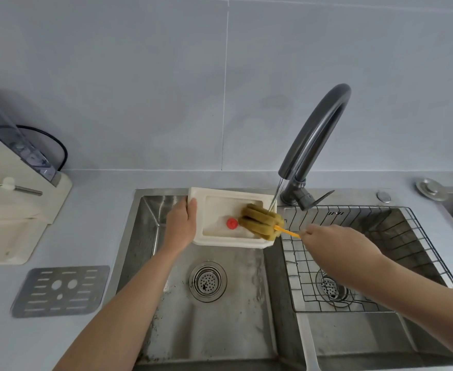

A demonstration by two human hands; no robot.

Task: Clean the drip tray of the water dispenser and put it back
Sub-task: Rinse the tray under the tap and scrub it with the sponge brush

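Note:
The cream drip tray (220, 200) hangs over the left sink basin, tilted toward me, with a red float (231, 223) in its hollow. My left hand (180, 223) grips the tray's left end. My right hand (327, 238) holds the orange handle of a sponge brush (260, 220), whose yellow-brown sponge head presses into the tray's right side. Water runs from the dark tap (313, 140) onto the sponge head. The tray's metal grate (59, 290) lies flat on the counter at the left. The cream water dispenser (14, 210) stands at the far left.
A double steel sink fills the foreground, with a drain (207, 281) in the left basin and a wire rack (359, 263) in the right basin. A black cable (56, 143) runs behind the dispenser. A round metal cap (431, 189) sits on the counter at the right.

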